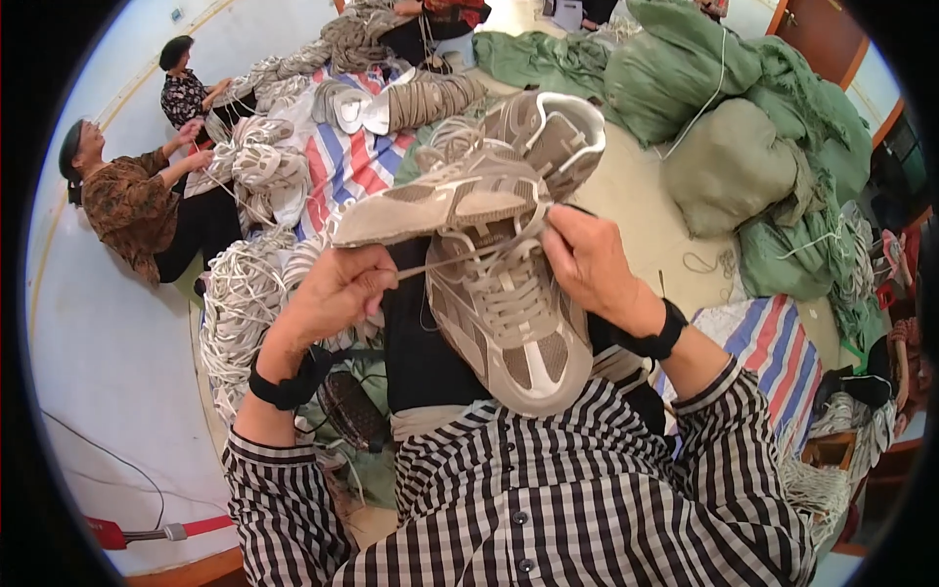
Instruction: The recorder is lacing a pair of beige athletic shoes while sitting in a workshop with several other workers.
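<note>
A beige and brown sneaker (528,377) lies over my lap with its toe toward me, its laces threaded across the tongue. A light shoelace (445,262) stretches taut from my left hand to the upper eyelets of this shoe. My left hand (344,286) is closed in a fist round the lace's end. My right hand (594,262) pinches the lace at the shoe's right collar; its fingertips are partly hidden. Across the top lies a second sneaker (430,203) on its side, toe to the left. Behind it, a third sneaker (562,147) shows its white-lined opening.
Piles of white laces (245,303) and bundled shoes (269,166) lie to the left, by two seated people (127,205). A striped sheet (342,147) spreads beyond the shoes. Large green sacks (685,68) and a full pale sack (729,166) stand at the far right.
</note>
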{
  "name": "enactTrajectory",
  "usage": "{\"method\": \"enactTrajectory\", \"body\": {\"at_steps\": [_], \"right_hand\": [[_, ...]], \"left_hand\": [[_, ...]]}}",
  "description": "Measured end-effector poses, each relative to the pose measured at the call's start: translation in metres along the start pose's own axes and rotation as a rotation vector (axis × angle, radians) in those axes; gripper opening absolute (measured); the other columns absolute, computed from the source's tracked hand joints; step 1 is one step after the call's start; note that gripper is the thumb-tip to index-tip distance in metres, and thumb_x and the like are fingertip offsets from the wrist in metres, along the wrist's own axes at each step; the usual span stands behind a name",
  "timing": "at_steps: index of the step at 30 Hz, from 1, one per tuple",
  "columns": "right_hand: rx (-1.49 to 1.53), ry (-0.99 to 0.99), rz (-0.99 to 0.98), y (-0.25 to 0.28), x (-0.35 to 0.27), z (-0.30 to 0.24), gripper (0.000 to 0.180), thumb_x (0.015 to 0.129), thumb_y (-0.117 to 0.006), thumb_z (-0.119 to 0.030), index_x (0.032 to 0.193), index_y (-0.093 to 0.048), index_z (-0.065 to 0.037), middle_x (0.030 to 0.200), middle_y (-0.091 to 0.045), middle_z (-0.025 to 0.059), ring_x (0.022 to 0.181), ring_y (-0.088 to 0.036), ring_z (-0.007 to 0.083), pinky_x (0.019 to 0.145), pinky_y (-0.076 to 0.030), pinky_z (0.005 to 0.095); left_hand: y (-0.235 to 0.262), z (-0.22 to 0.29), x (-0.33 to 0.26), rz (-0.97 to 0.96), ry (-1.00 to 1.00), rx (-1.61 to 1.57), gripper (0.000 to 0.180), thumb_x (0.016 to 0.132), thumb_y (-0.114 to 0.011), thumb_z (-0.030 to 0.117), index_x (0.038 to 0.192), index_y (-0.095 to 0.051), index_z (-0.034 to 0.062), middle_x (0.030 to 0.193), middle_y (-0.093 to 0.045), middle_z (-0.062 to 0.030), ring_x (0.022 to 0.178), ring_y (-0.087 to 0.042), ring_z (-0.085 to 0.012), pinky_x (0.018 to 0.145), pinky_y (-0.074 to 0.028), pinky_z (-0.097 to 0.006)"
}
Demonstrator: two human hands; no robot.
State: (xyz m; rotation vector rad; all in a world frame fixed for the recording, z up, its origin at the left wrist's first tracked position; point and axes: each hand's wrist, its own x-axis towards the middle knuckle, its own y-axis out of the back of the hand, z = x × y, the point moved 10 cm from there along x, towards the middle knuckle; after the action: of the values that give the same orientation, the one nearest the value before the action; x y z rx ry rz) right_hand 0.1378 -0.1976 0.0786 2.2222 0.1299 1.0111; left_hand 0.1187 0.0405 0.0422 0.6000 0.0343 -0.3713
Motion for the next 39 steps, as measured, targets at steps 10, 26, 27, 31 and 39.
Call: {"method": "enactTrajectory", "body": {"at_steps": [10,26,27,31,39], "right_hand": [[0.064,-0.011,-0.065,-0.003,-0.006,-0.002,0.008,0.083,-0.056,-0.006,0.078,-0.055,0.0,0.068,-0.053,0.0161,0.061,-0.055,0.0356,0.055,-0.043,0.0414],[-0.178,0.196,-0.02,-0.001,-0.008,-0.016,0.009,0.08,-0.06,-0.004,0.081,-0.052,-0.003,0.071,-0.05,0.01,0.061,-0.057,0.0291,0.053,-0.046,0.038],[-0.184,0.205,-0.015,-0.001,-0.008,-0.016,0.009,0.08,-0.06,-0.004,0.082,-0.052,-0.003,0.071,-0.05,0.0098,0.061,-0.057,0.0288,0.053,-0.046,0.0376],[-0.154,0.188,-0.01,0.0,-0.007,-0.015,0.009,0.079,-0.06,-0.005,0.082,-0.052,-0.003,0.071,-0.051,0.0101,0.061,-0.057,0.0286,0.053,-0.046,0.0379],[-0.074,0.149,-0.067,-0.005,-0.005,-0.017,0.01,0.077,-0.059,-0.004,0.085,-0.053,-0.003,0.074,-0.056,0.0131,0.064,-0.058,0.0337,0.055,-0.046,0.0405]], "left_hand": [[-0.007,-0.006,-0.003,0.327,-0.251,0.161,0.015,0.085,-0.059,0.004,0.1,-0.062,0.0005,0.081,-0.065,-0.0107,0.074,-0.064,-0.0237,0.069,-0.051,-0.033],[-0.049,0.083,0.006,0.271,-0.603,0.294,0.018,0.08,-0.059,-0.001,0.097,-0.061,0.002,0.098,-0.061,-0.0125,0.083,-0.061,-0.0291,0.072,-0.048,-0.035],[-0.05,0.085,0.007,0.249,-0.599,0.314,0.017,0.079,-0.059,-0.001,0.095,-0.061,0.002,0.099,-0.06,-0.0118,0.083,-0.06,-0.0288,0.073,-0.048,-0.034],[-0.05,0.072,0.015,0.112,-0.413,0.173,0.012,0.078,-0.063,-0.001,0.09,-0.059,0.0003,0.097,-0.059,-0.0097,0.079,-0.058,-0.0241,0.071,-0.046,-0.03],[-0.058,0.081,0.012,-0.013,-0.482,0.177,0.007,0.08,-0.064,-0.001,0.086,-0.059,0.0,0.076,-0.059,-0.0045,0.073,-0.056,-0.0148,0.068,-0.045,-0.027]]}}
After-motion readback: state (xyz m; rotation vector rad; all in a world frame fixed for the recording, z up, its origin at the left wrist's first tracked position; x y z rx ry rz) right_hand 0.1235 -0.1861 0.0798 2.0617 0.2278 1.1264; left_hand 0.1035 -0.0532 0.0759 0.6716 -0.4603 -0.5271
